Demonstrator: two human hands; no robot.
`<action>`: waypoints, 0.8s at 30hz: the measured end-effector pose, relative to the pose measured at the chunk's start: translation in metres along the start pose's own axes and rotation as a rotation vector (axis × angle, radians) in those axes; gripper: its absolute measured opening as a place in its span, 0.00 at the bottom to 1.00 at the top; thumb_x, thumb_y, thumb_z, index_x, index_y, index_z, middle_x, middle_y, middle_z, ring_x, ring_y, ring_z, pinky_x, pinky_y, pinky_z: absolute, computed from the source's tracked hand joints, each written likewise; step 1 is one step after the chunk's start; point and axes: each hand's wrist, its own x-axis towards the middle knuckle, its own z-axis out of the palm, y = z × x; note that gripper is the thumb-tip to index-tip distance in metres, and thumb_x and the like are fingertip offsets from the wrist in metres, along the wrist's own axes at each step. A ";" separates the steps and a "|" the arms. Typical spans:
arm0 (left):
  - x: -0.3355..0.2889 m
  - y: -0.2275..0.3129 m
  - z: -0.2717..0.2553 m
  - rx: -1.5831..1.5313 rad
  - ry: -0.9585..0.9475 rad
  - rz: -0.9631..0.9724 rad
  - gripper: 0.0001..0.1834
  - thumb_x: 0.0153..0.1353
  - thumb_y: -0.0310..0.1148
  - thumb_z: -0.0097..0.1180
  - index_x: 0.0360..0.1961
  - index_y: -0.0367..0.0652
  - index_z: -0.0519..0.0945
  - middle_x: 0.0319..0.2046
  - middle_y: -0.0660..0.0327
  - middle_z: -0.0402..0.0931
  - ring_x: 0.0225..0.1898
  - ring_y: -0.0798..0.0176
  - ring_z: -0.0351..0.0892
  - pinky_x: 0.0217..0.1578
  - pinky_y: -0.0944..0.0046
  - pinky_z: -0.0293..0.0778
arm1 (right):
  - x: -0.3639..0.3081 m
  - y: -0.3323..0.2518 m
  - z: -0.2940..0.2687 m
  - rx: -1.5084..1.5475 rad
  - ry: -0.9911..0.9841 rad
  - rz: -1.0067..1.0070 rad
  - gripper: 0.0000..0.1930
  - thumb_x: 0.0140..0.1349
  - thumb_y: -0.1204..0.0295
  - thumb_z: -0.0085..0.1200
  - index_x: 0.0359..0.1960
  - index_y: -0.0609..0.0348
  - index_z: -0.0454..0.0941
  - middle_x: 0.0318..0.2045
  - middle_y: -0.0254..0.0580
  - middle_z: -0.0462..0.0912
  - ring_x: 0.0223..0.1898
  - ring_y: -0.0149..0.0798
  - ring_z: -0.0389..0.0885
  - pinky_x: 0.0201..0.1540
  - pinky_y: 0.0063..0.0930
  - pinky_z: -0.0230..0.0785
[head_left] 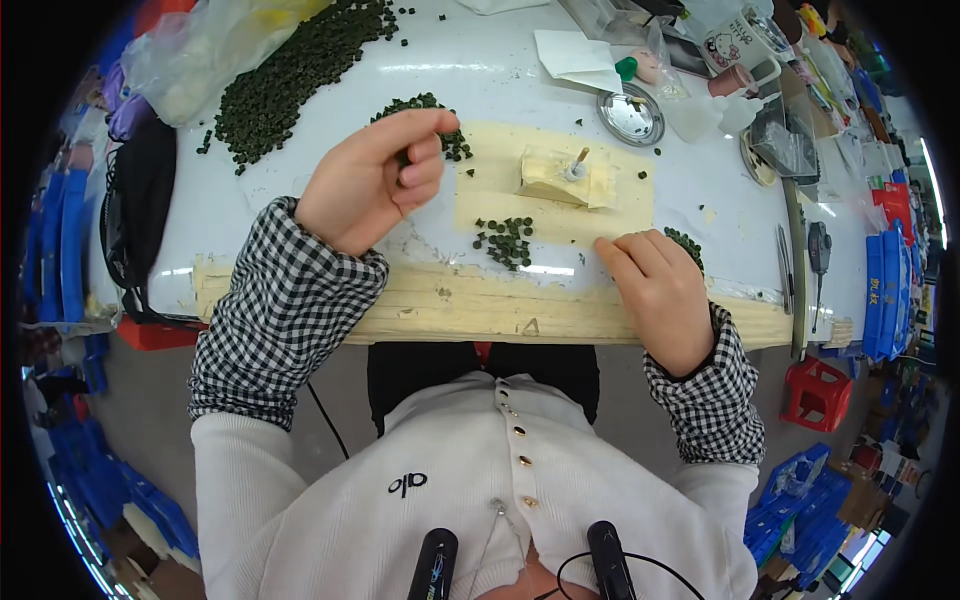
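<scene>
My left hand (385, 175) is raised over the table beside a small heap of dark green pieces (425, 103). Its index finger stretches out to the right, and the other fingers curl in around a small dark green piece (403, 179). Lower on the right, my right hand (660, 290) rests close to the table edge with its fingers bent together; whatever they hold is hidden. A little cluster of green pieces (684, 240) lies just beyond its knuckles. Between my hands sit a loose group of round green pieces (505, 243) and a cream, tape-covered block (556, 180) with a short upright peg (577, 166).
A large green heap (290, 85) spreads at the far left near a clear plastic bag (205, 60). Back right are a round metal dish (631, 115), white paper (578, 60) and a patterned cup (742, 42). Tweezers (785, 265) lie at the right; wooden edging (450, 305) runs along the front.
</scene>
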 end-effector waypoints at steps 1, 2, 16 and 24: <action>-0.002 -0.003 0.002 0.118 0.012 -0.062 0.12 0.68 0.34 0.45 0.41 0.34 0.72 0.19 0.72 0.57 0.19 0.77 0.54 0.19 0.76 0.54 | -0.001 0.001 0.001 0.006 -0.001 -0.003 0.15 0.44 0.78 0.52 0.38 0.66 0.76 0.30 0.40 0.74 0.34 0.39 0.74 0.37 0.30 0.70; -0.002 -0.004 -0.001 0.206 -0.097 -0.124 0.10 0.68 0.34 0.43 0.41 0.37 0.71 0.20 0.74 0.56 0.18 0.79 0.52 0.18 0.76 0.51 | -0.001 0.001 0.002 0.012 0.001 -0.005 0.15 0.44 0.78 0.52 0.38 0.66 0.76 0.31 0.41 0.74 0.34 0.39 0.74 0.37 0.30 0.70; -0.025 -0.030 0.009 -0.260 0.048 -0.199 0.13 0.70 0.32 0.41 0.51 0.35 0.69 0.31 0.65 0.71 0.24 0.77 0.62 0.23 0.79 0.62 | 0.010 -0.003 -0.007 0.089 0.065 -0.005 0.16 0.44 0.80 0.53 0.39 0.68 0.75 0.30 0.45 0.77 0.33 0.42 0.77 0.34 0.31 0.72; -0.026 -0.034 0.029 -0.109 -0.055 -0.278 0.19 0.71 0.32 0.37 0.58 0.32 0.67 0.33 0.68 0.71 0.27 0.75 0.61 0.28 0.77 0.62 | 0.033 -0.002 -0.018 0.190 0.184 -0.114 0.18 0.40 0.83 0.56 0.38 0.68 0.76 0.29 0.44 0.78 0.30 0.42 0.77 0.32 0.31 0.71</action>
